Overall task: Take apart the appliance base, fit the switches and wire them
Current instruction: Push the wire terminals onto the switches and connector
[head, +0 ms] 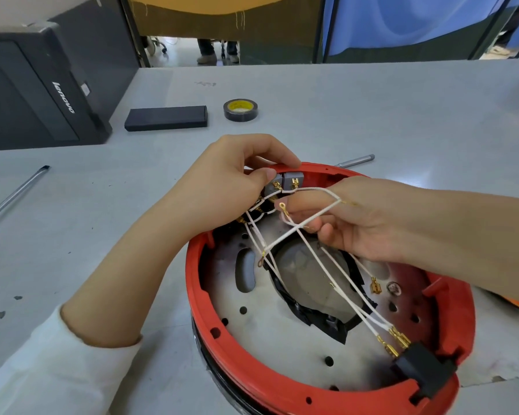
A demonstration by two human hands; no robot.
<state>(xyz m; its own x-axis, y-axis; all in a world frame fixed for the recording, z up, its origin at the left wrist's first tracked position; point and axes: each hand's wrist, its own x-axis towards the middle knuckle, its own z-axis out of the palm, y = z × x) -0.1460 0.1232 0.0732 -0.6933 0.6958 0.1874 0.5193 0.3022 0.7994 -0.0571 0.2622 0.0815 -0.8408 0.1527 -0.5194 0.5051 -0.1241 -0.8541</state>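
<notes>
Base (282,381): open, nearest the viewer.
Switches (292,179): seated at base's far rim.
Wires (309,256): some plugged; others loose.
Left hand (231,187): pinches a wire at switches.
Right hand (351,223): curled, wires draped across fingers.
Left: remaining terminals.

Far left corner of tabletop (372,109): black Lenovo case (39,85). Beside it toward centre, flat black box (166,118), then tape roll (240,109). Left edge: metal rod (15,194). Behind far edge: blue curtain (402,22).

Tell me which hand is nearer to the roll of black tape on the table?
Left. The left hand is at the red base's far rim, just short of the tape roll. The right hand is lower and further right.
</notes>
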